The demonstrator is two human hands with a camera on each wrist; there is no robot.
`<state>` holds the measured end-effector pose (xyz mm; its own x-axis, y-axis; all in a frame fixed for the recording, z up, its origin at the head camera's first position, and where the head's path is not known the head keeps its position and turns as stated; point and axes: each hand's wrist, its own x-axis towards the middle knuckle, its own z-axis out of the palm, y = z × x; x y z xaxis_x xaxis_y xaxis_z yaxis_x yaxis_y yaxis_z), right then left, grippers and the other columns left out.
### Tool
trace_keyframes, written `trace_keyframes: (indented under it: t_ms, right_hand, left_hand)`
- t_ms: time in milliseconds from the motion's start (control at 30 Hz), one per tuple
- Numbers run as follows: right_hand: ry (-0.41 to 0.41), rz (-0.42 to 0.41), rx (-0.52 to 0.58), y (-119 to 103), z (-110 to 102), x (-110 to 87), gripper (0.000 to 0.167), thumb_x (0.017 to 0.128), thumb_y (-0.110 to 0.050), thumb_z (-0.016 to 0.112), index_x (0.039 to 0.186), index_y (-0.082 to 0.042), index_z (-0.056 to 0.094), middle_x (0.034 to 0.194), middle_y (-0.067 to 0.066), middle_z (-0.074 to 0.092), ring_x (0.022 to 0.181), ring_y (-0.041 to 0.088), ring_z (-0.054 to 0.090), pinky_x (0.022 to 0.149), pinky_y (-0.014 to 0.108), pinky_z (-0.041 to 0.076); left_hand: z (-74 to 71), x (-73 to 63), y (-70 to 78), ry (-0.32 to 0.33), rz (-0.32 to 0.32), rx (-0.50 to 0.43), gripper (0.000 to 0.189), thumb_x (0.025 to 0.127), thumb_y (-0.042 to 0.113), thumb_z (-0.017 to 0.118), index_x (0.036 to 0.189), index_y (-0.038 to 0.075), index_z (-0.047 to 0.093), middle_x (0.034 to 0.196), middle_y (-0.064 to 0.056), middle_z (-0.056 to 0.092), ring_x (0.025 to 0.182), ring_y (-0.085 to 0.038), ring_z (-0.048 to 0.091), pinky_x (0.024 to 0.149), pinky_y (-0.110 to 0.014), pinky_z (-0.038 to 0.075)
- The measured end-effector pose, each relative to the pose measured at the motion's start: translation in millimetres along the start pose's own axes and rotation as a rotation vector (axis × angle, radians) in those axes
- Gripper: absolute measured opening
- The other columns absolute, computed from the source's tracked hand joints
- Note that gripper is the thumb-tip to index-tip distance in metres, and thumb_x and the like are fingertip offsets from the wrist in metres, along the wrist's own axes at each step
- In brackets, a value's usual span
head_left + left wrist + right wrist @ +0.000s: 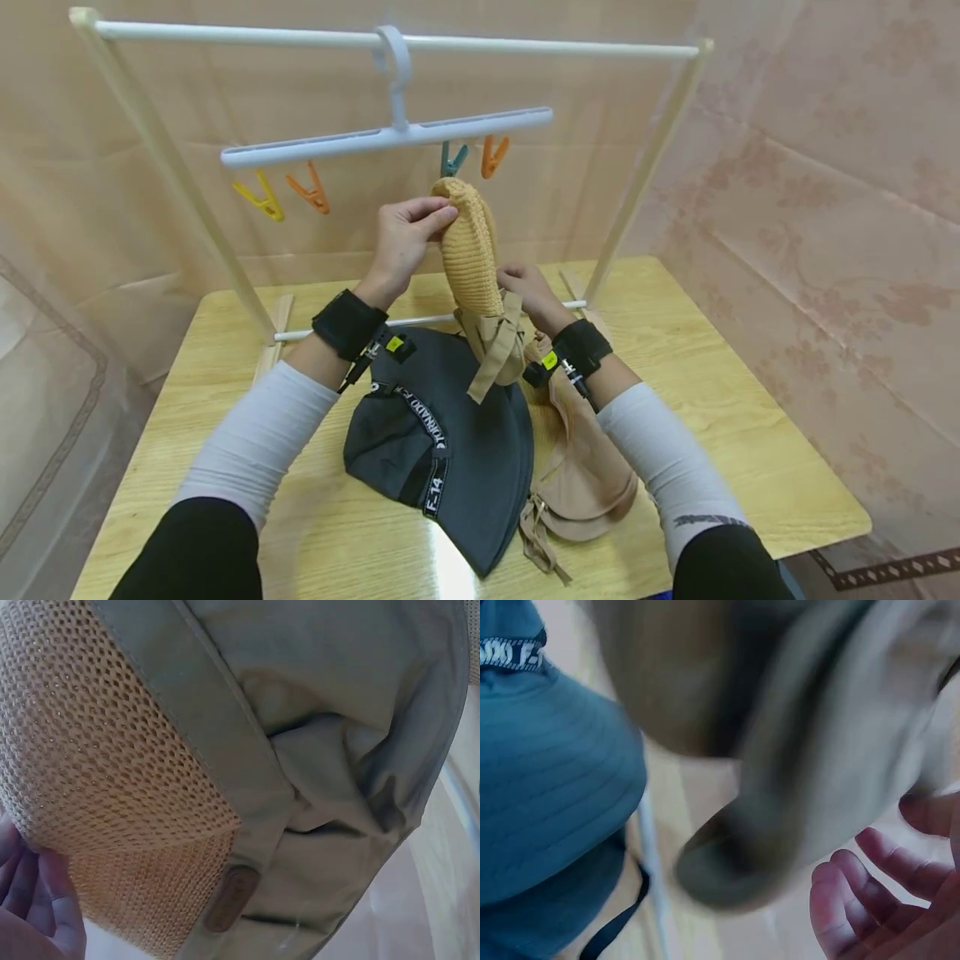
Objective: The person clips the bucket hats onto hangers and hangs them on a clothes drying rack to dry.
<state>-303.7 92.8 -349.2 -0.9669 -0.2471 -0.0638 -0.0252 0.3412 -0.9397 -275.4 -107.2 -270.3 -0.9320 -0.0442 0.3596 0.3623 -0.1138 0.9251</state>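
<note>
My left hand [405, 237] pinches the tan knitted crown of a sun hat [468, 250] between thumb and fingers. The hat hangs with its khaki fabric brim [322, 750] downward, folded and creased; a small brown label [232, 898] sits on its band. Right at the crown's top edge is a teal clothespin [453, 158]. On the hat's far side my right hand [528, 292] is partly hidden by it in the head view. In the right wrist view, its loosely bent fingers [870, 892] are beside the blurred brim, holding nothing.
A white hanger [330, 146] hangs on the rack's top bar [240, 33], bearing a yellow clothespin [260, 197] and orange ones [309, 190]. On the wooden table [750, 467] lie a dark bucket hat [472, 417] with lettered trim and a beige hat [592, 475] with ties.
</note>
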Motion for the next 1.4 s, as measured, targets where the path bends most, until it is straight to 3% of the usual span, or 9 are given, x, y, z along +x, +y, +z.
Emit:
trace_keyframes:
  t_ms: [167,333,700,1100,1400]
  right_hand:
    - [-0.013,0.006,0.02,-22,-2,-2.4,0.033,0.103,-0.025,0.045,0.107,0.001,0.066,0.088,-0.001,0.061,0.078,0.013,0.059,0.074,0.027,0.047]
    - [-0.009,-0.025,0.057,-33,-8,-2.0,0.036,0.104,-0.024,0.045,0.116,0.003,0.065,0.084,-0.002,0.062,0.073,0.012,0.061,0.066,0.025,0.05]
    - [0.033,-0.074,0.128,-40,-20,-3.1,0.041,0.1,-0.025,0.053,0.134,-0.002,0.055,0.1,0.004,0.062,0.078,0.01,0.06,0.065,0.021,0.053]
    - [0.079,-0.052,0.11,-57,-29,-1.1,0.036,0.101,-0.019,0.053,0.128,0.004,0.057,0.085,-0.001,0.061,0.068,0.007,0.059,0.059,0.018,0.05]
    - [0.128,-0.101,0.059,-83,-29,5.2,0.032,0.099,-0.017,0.055,0.121,0.006,0.06,0.087,0.001,0.062,0.07,0.01,0.059,0.058,0.017,0.049]
  left_hand:
    - [0.4,2.4,-6.1,0.04,0.023,0.053,0.024,0.087,0.01,0.073,0.104,-0.007,0.072,0.086,0.005,0.071,0.074,-0.005,0.064,0.065,-0.018,0.051]
    - [2.4,5.0,-10.5,0.059,0.011,0.103,0.022,0.087,0.012,0.074,0.102,-0.004,0.074,0.091,0.0,0.073,0.079,-0.006,0.064,0.068,-0.018,0.051]
    - [9.4,9.1,-20.4,0.002,-0.043,0.165,0.026,0.089,0.015,0.072,0.106,-0.004,0.073,0.091,-0.001,0.069,0.078,-0.005,0.058,0.066,-0.018,0.047]
    - [13.3,16.5,-23.6,-0.022,-0.11,0.204,0.025,0.09,0.02,0.07,0.106,0.001,0.074,0.092,-0.001,0.068,0.075,-0.008,0.055,0.066,-0.02,0.046]
    - [14.6,20.5,-31.4,0.023,-0.131,0.18,0.025,0.09,0.018,0.07,0.107,-0.001,0.073,0.098,-0.004,0.068,0.078,-0.007,0.056,0.065,-0.019,0.045]
